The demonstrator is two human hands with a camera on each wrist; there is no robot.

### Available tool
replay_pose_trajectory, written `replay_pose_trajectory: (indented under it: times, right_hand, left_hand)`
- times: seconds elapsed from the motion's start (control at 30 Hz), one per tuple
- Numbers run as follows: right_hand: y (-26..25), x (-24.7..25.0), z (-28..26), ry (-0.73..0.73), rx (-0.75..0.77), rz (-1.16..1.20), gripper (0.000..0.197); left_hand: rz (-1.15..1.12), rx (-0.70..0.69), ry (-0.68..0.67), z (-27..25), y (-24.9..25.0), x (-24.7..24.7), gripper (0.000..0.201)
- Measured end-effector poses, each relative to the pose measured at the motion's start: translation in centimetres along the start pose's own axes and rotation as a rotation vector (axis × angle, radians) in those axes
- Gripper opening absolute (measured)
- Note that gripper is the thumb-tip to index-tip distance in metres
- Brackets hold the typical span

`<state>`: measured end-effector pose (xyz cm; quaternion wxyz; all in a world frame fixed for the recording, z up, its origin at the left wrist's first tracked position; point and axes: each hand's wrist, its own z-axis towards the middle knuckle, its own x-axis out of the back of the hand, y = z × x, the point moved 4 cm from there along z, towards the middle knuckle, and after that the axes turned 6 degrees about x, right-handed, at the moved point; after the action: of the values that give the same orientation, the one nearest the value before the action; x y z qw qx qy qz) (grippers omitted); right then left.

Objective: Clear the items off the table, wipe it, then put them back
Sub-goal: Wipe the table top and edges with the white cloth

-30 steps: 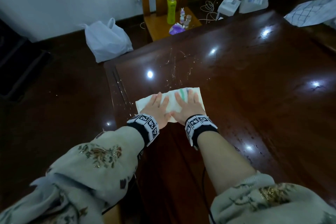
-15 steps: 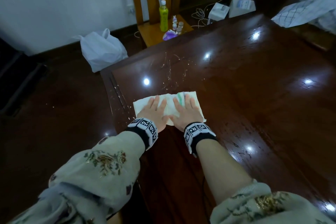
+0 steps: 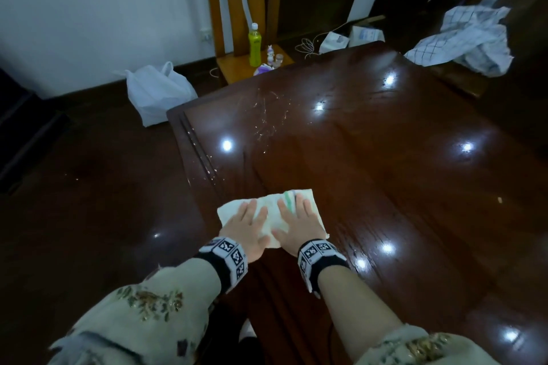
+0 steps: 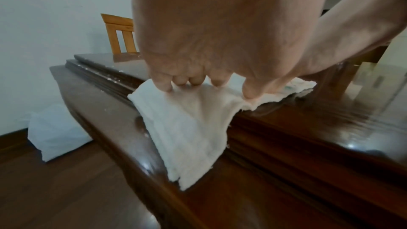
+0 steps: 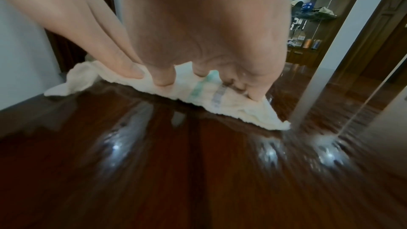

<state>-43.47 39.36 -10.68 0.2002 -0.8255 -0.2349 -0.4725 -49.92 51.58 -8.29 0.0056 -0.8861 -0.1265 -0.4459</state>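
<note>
A white cloth (image 3: 270, 210) with a green stripe lies flat on the dark glossy wooden table (image 3: 385, 175), near its left edge. My left hand (image 3: 247, 224) presses the cloth's left half with straight fingers, and my right hand (image 3: 296, 221) presses its right half the same way. In the left wrist view the cloth (image 4: 187, 128) drapes over the table's raised edge moulding under my left hand (image 4: 198, 83). In the right wrist view my right hand (image 5: 198, 79) pins the striped part of the cloth (image 5: 198, 91). Wet streaks shine on the wood beside it.
A wooden chair (image 3: 246, 38) stands past the table's far corner, bearing a green bottle (image 3: 254, 46) and small items. A white plastic bag (image 3: 157, 92) sits on the floor at left. A checked cloth (image 3: 462, 41) lies at the far right, white boxes (image 3: 350, 37) behind the table.
Both hands have slid the cloth back along the table toward me, away from the scratched patch. The hands remain flat on it, side by side.
</note>
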Motion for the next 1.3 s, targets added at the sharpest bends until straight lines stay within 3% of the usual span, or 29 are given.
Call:
replay_pose_trajectory:
  times: [0.23, 0.43, 0.5, 0.6, 0.67, 0.8, 0.97, 1.3]
  right_hand:
    - [-1.8, -5.9, -4.4, -0.087, 0.069, -0.141, 0.093]
    - [-3.3, -4.2, -4.8, 0.053, 0.021, -0.043, 0.054]
    - [-4.1, -3.7, -3.3, 0.059, 0.049, -0.062, 0.054]
    - [-5.5, -3.2, -0.2, -0.066, 0.144, -0.132, 0.07]
    - [-6.9, -2.1, 1.9, -0.106, 0.21, -0.052, 0.067]
    - [-8.5, 1.4, 6.5, -0.011, 0.205, -0.011, 0.061]
    - [-10.4, 4.6, 12.4, -0.012, 0.216, 0.022, 0.063]
    - [-12.2, 8.3, 17.7, 0.025, 0.199, 0.08, 0.06]
  left_hand:
    - [-0.213, -0.012, -0.012, -5.6, 0.9, -5.2, 0.063]
    - [-0.216, 0.02, 0.0, -5.0, -1.9, -6.9, 0.066]
    - [-0.24, 0.034, 0.035, -4.1, -3.0, -6.3, 0.07]
    - [-0.25, 0.054, 0.065, -2.4, -4.6, -4.7, 0.058]
    - [-0.232, 0.066, 0.073, -0.7, -5.9, -3.5, 0.058]
    - [-0.19, 0.111, 0.075, 3.7, -9.3, -1.5, 0.069]
    - [-0.151, 0.141, 0.085, 7.2, -13.3, 2.5, 0.059]
    - [-0.172, 0.176, 0.109, 10.9, -17.5, 6.4, 0.057]
